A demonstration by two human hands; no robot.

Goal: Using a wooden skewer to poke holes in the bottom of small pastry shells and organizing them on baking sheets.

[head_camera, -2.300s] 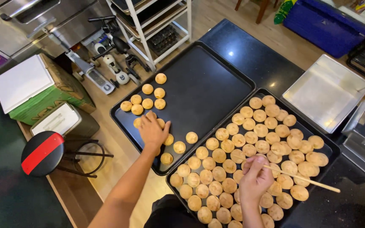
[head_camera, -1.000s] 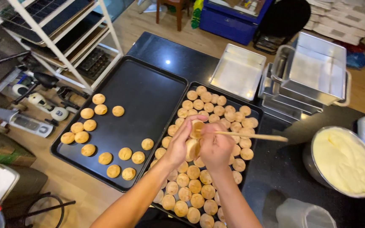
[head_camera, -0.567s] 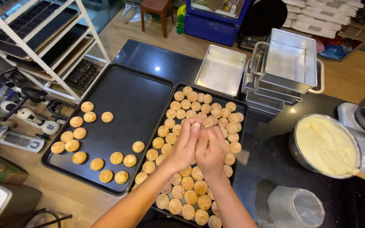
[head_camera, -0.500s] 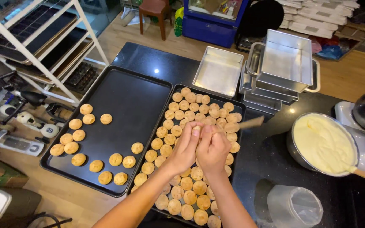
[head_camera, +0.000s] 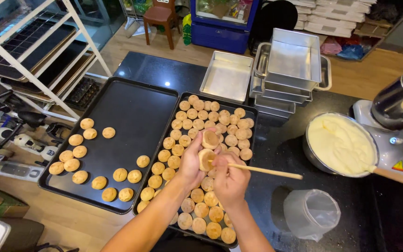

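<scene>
My left hand (head_camera: 191, 161) holds two small round golden pastries (head_camera: 207, 149) above the right black tray (head_camera: 253, 122), which is packed with several more pastries. My right hand (head_camera: 231, 179) grips a thin wooden stick (head_camera: 267, 171) whose tip meets the lower pastry. The stick points out to the right. The left black tray (head_camera: 136, 109) carries several pastries spread along its left and near sides.
A metal bowl of pale cream (head_camera: 339, 144) sits at the right by a stand mixer (head_camera: 399, 116). A clear plastic cup (head_camera: 311, 213) stands near the front. Stacked metal pans (head_camera: 290, 70) lie behind the trays. A white rack (head_camera: 33, 51) stands at left.
The hands rose from the trays and came together. The left hand now holds two pastries; the stick, hidden half a second ago, points right with its tip at the lower pastry.
</scene>
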